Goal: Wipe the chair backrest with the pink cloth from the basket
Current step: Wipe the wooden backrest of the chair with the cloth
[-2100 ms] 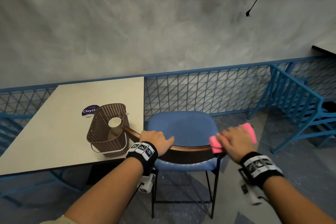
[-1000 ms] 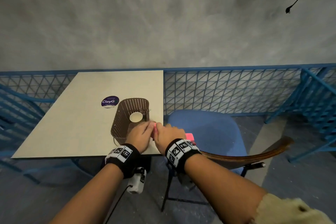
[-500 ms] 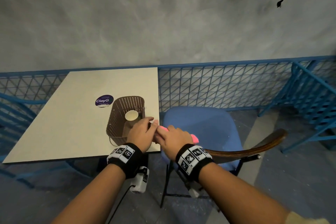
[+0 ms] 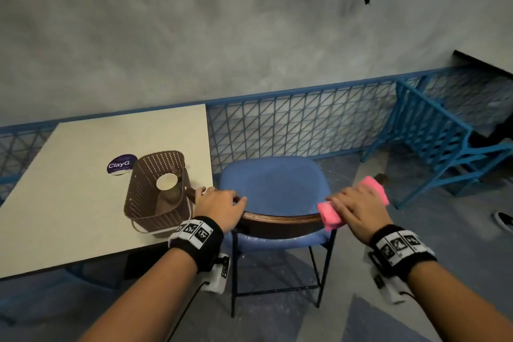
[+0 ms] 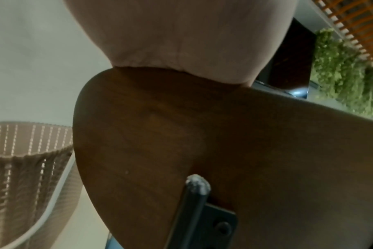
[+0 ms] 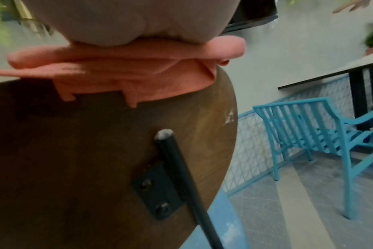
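The chair's curved wooden backrest [image 4: 280, 221] runs across below the blue seat [image 4: 273, 183]. My left hand [image 4: 220, 203] grips its left end, fingers curled over the top edge. My right hand [image 4: 358, 208] lies flat on the folded pink cloth [image 4: 330, 218] and presses it onto the backrest's right end. The left wrist view shows the palm on the wooden backrest [image 5: 202, 134]. In the right wrist view, the pink cloth [image 6: 117, 79] drapes over the top edge of the backrest [image 6: 96, 151], under my palm. The brown perforated basket [image 4: 140, 197] stands on the table.
The basket sits near the front right corner of the cream table [image 4: 83, 175], close to my left hand, with a paper cup [image 4: 166, 182] inside. Blue mesh railing [image 4: 291, 130] runs behind the chair. A blue metal chair [image 4: 444, 153] stands at the right.
My right hand has slid the pink cloth along the backrest, from beside my left hand at the left end to the right end. The left hand has stayed on the left end.
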